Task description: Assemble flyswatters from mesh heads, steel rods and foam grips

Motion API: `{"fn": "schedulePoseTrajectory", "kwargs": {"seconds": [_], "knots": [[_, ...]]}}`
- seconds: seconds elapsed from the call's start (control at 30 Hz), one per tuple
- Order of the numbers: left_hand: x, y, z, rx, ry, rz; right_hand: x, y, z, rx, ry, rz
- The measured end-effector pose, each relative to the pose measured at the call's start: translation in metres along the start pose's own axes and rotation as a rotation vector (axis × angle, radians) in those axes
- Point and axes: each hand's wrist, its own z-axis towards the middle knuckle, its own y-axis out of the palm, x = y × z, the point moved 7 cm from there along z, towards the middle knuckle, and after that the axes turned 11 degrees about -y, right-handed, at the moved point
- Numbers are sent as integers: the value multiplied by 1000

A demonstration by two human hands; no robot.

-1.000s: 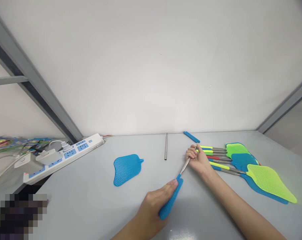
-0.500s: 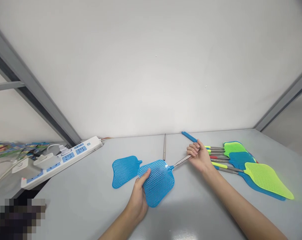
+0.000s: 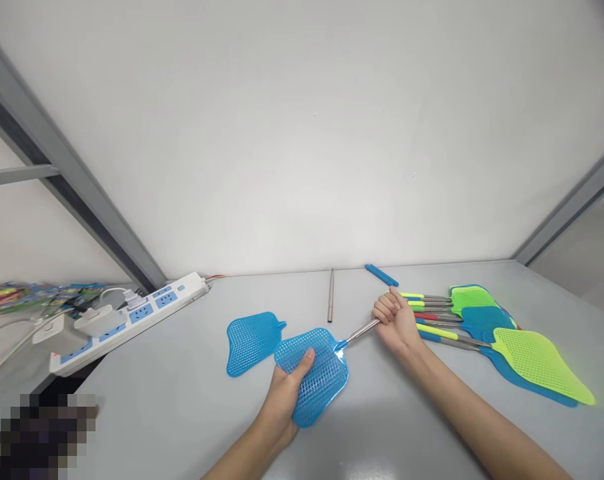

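A blue fly swatter (image 3: 325,380) is held between my two hands above the table. My left hand (image 3: 282,403) grips its mesh head, thumb on top and fingers underneath. My right hand (image 3: 397,323) is closed around its thin metal rod (image 3: 362,331), hiding the rod's far end. Left of it lies a loose blue swatter head (image 3: 255,341) with a short stem. Behind, a separate metal rod (image 3: 331,297) rests on the table, and a blue handle (image 3: 382,275) lies near the wall, just beyond my right hand.
Several fly swatters (image 3: 542,363) in lime, green and blue lie overlapping at the right. A white power strip (image 3: 137,313) with plugged-in adapters runs along the left edge of the grey table (image 3: 182,400). Colourful packets (image 3: 12,300) sit farther left. A wall stands behind.
The swatter head has tilted and dipped slightly, and my left thumb lies farther across the mesh. My right hand has shifted slightly down, away from the blue handle.
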Motion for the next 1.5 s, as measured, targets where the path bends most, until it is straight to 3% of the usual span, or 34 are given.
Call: {"fn": "schedulePoseTrajectory", "kwargs": {"seconds": [0.7, 1.5], "knots": [[4, 0, 1, 55, -42, -2, 6, -3, -5, 24, -43, 46], [3, 1, 2, -55, -86, -18, -6, 13, -11, -40, -94, -71]]}}
